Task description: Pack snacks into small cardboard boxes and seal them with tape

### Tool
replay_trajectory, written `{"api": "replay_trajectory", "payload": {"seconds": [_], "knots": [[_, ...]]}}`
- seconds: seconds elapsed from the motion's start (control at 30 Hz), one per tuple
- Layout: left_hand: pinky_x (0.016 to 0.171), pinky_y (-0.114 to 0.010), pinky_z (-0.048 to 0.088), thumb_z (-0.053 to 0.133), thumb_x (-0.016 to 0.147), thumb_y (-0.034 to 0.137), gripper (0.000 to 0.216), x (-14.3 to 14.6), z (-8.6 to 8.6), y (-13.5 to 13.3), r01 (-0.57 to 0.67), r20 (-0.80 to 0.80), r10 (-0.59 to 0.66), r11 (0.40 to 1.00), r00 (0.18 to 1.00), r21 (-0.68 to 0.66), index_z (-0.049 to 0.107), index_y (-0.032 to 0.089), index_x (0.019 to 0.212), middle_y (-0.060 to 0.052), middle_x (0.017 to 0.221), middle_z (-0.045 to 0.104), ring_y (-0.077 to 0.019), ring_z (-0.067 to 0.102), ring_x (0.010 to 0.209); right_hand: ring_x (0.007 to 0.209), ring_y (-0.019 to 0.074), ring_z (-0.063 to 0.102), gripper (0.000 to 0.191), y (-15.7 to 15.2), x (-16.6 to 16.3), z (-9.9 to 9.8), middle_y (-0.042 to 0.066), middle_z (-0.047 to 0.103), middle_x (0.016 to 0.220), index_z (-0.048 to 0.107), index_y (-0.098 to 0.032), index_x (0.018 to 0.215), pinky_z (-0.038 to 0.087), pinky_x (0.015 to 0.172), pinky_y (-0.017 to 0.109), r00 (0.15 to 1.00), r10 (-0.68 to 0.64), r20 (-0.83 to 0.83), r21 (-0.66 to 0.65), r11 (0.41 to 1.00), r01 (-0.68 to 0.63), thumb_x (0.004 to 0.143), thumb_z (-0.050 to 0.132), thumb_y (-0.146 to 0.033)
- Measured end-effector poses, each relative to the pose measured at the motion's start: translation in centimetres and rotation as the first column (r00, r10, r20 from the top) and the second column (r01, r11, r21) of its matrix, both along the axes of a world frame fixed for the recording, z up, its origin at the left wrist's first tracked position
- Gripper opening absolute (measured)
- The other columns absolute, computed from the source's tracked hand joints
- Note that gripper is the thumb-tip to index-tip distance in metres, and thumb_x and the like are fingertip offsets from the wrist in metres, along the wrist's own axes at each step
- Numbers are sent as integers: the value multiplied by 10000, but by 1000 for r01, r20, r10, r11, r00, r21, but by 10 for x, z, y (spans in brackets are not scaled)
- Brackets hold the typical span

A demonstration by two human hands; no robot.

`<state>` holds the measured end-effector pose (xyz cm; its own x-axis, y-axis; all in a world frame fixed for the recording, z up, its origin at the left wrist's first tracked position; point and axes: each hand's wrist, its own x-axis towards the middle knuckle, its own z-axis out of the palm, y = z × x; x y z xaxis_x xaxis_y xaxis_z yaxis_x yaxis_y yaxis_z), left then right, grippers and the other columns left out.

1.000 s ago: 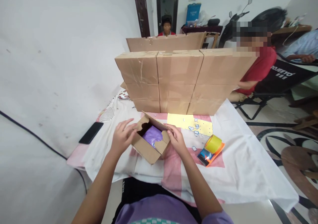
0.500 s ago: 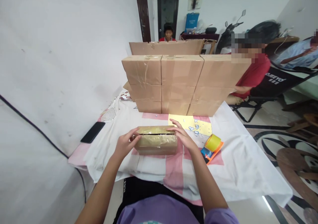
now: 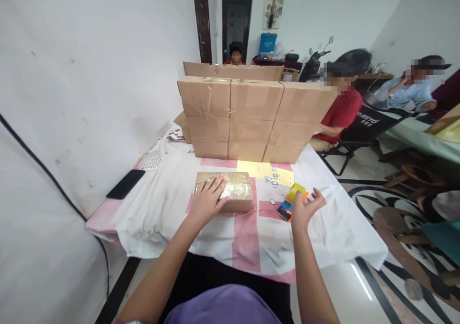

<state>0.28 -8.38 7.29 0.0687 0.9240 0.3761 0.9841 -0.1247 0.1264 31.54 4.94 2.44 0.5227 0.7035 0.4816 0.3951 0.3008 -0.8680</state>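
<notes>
A small cardboard box [image 3: 235,204] lies on the cloth in front of me, its top flaps down and shiny with clear tape. My left hand [image 3: 210,197] rests flat on the left part of its top, fingers stretched out. Off to the right, my right hand [image 3: 307,206] hovers by a tape dispenser [image 3: 286,210] with a yellow roll and orange and blue parts. The fingers of that hand are spread, with nothing visible between them. It partly covers the dispenser, and whether it touches it I cannot tell.
Several cardboard boxes [image 3: 251,118] stand stacked like a wall across the table's back. A yellow sheet [image 3: 251,169] with blue-outlined stickers lies before them. A black phone [image 3: 125,184] is at the left near the wall. A person in red [image 3: 345,108] sits beyond the table, right.
The box's flaps, with a gap between them before, now lie closed. My left hand has moved onto the top; my right hand has left the box and gone right to the tape dispenser.
</notes>
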Motion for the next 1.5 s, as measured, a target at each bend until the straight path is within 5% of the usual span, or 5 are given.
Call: {"api": "replay_trajectory", "payload": {"seconds": [0.1, 0.2, 0.47, 0.97, 1.5], "knots": [[1188, -596, 309, 609, 899, 606, 758, 2, -8, 3, -15, 5, 15, 997, 1000, -74, 406, 291, 1558, -86, 1614, 407, -388, 356, 1494, 1074, 238, 587, 586, 15, 15, -20, 110, 498, 1220, 416, -203, 1203, 528, 894, 388, 973, 88, -211, -173, 977, -126, 753, 669, -481], [1198, -593, 310, 637, 912, 524, 708, 0, -12, 6, -22, -1, 22, 997, 1000, -78, 418, 305, 1548, -70, 1611, 410, -362, 339, 1509, 895, 206, 617, 495, 23, 19, -38, 34, 578, 991, 484, -204, 1049, 532, 795, 342, 960, 120, -252, -251, 950, -184, 746, 673, -547], [1204, -539, 341, 627, 928, 516, 656, -10, -16, 15, 54, -20, -55, 996, 998, -69, 445, 315, 1525, -49, 1576, 460, -294, 405, 1484, 803, 240, 670, 534, 13, 25, -65, 68, 715, 868, 674, -152, 964, 540, 701, 330, 940, 244, -237, -203, 934, -294, 812, 609, -660], [1102, -485, 499, 682, 895, 471, 613, -28, -49, 24, 170, -134, -148, 971, 980, 171, 506, 409, 1478, 7, 1420, 626, -291, 565, 1361, 809, 356, 768, 536, 24, 29, -71, 126, 796, 846, 774, -154, 834, 626, 692, 407, 868, 369, -333, -177, 879, -442, 670, 754, -665], [1104, -439, 485, 594, 938, 525, 527, -23, -34, 14, 169, -163, -139, 966, 977, 194, 555, 384, 1445, 19, 1444, 610, -280, 549, 1376, 786, 319, 769, 548, 19, 23, -70, 131, 794, 873, 750, -138, 924, 623, 677, 379, 816, 383, -434, -150, 862, -484, 713, 749, -644]]}}
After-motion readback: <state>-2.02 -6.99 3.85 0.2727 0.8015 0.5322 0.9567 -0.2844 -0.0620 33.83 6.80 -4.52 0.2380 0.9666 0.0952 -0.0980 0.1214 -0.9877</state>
